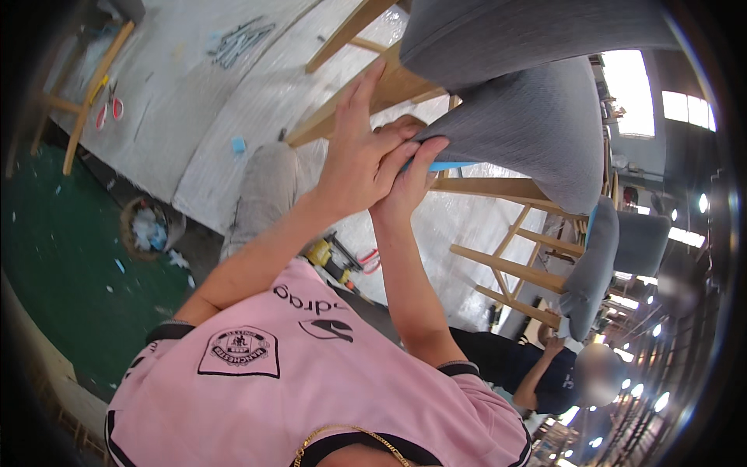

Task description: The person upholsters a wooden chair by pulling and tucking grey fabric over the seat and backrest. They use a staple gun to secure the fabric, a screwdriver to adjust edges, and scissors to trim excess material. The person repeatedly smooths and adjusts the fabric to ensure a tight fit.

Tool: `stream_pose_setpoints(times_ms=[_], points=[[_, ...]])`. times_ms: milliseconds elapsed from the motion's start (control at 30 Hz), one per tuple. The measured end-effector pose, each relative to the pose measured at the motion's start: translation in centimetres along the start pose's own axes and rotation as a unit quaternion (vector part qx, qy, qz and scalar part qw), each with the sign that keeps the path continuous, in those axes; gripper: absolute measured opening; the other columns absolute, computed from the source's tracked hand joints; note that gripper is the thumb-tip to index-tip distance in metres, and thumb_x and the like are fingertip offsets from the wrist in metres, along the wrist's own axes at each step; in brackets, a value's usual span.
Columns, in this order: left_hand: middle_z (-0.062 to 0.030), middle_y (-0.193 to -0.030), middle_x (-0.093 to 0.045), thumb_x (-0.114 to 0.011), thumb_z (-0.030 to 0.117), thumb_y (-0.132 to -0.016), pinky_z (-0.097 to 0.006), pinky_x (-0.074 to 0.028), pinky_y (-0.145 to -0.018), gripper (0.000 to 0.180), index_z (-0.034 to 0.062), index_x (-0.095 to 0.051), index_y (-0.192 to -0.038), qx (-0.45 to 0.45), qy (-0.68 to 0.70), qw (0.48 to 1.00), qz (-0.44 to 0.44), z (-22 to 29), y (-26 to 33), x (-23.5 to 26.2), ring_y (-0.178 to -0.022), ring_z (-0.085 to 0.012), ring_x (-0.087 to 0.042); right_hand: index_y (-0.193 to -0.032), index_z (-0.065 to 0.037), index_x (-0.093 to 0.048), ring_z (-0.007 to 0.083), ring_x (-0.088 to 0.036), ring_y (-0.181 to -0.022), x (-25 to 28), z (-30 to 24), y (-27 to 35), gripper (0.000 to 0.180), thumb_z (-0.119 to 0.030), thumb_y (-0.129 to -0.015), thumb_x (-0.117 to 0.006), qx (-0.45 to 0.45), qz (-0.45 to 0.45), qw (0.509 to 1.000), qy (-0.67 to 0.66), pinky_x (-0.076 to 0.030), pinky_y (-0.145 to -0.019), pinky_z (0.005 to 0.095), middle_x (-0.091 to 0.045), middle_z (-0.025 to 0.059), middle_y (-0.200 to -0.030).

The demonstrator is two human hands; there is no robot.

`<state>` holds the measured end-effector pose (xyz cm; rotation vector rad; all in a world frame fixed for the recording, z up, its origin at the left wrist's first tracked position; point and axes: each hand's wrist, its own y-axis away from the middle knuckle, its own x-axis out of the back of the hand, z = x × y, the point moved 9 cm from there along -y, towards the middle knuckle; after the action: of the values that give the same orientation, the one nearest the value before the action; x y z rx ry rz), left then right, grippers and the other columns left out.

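Observation:
A chair with grey ribbed fabric (521, 124) and pale wooden legs (389, 86) lies tilted in front of me. My left hand (359, 159) rests against the wood with some fingers stretched along it, while its thumb and forefinger close on the loose corner of the fabric. Right beside it, my right hand (408, 183) pinches the same corner between thumb and fingers. The two hands touch, and the exact edge they hold is partly hidden. Under the fabric edge a bright blue strip (447, 166) shows.
A yellow-and-black power tool (333, 258) lies below my hands. Red-handled scissors (115, 107), loose strips (241, 43) and a blue scrap (239, 145) are on the plastic-covered table (187, 117). A scrap bin (144, 229) stands left. At right, another person (537, 373) handles a grey chair (591, 268).

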<state>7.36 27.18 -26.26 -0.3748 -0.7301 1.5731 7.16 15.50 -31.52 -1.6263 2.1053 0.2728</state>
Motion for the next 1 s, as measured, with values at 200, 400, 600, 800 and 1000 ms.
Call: stream_pose_setpoints(times_ms=[200,400,600,800,1000], points=[[-0.0269,-0.152,-0.048,-0.072,0.023,-0.095,-0.049,-0.043,-0.112,0.029,0.0030,-0.072,-0.116,0.015,0.212,0.977,-0.019,-3.9,0.0,2.0,-0.137,-0.0404,-0.052,-0.092,-0.007,-0.052,0.0148,-0.056,-0.093,-0.7,-1.3,-0.3,0.051,-0.054,-0.108,-0.044,0.103,-0.040,0.992,0.058,-0.046,-0.088,0.0306,-0.057,0.0056,-0.092],[-0.0344,-0.150,-0.036,-0.085,0.051,-0.079,-0.056,-0.039,-0.114,0.113,-0.0020,-0.019,-0.155,-0.014,0.090,0.994,0.063,2.1,-7.3,1.0,-0.141,-0.0466,-0.041,-0.129,-0.009,-0.047,0.0129,-0.056,-0.118,0.1,-0.2,0.9,0.040,-0.043,-0.109,-0.053,0.077,-0.024,0.996,0.036,-0.047,-0.105,0.0353,-0.056,0.0027,-0.128],[-0.0398,-0.153,-0.024,-0.091,0.055,-0.072,-0.062,-0.035,-0.117,0.142,-0.0012,0.007,-0.158,-0.063,0.068,0.996,-0.015,0.9,-8.0,-0.7,-0.144,-0.0524,-0.033,-0.138,-0.009,-0.043,0.0161,-0.056,-0.121,2.0,2.1,0.8,0.040,-0.032,-0.108,-0.057,0.046,-0.048,0.998,0.007,-0.048,-0.105,0.0373,-0.053,0.0032,-0.135],[-0.0397,-0.149,-0.033,-0.091,0.054,-0.072,-0.060,-0.040,-0.114,0.137,-0.0022,0.001,-0.158,-0.044,0.035,0.998,0.036,0.6,-8.3,-0.4,-0.135,-0.0525,-0.045,-0.136,-0.004,-0.048,0.0187,-0.058,-0.117,1.7,1.8,-1.1,0.040,-0.022,-0.103,-0.063,0.035,-0.155,0.985,0.066,-0.049,-0.099,0.0359,-0.055,0.0062,-0.132],[-0.0368,-0.151,-0.033,-0.092,0.047,-0.073,-0.058,-0.041,-0.114,0.131,-0.0033,-0.004,-0.157,-0.130,0.020,0.987,0.093,1.1,-7.8,-0.3,-0.135,-0.0518,-0.046,-0.138,0.002,-0.049,0.0197,-0.059,-0.113,3.2,2.4,-1.7,0.051,-0.014,-0.096,-0.073,0.010,-0.121,0.986,0.115,-0.050,-0.094,0.0340,-0.058,0.0079,-0.128]])
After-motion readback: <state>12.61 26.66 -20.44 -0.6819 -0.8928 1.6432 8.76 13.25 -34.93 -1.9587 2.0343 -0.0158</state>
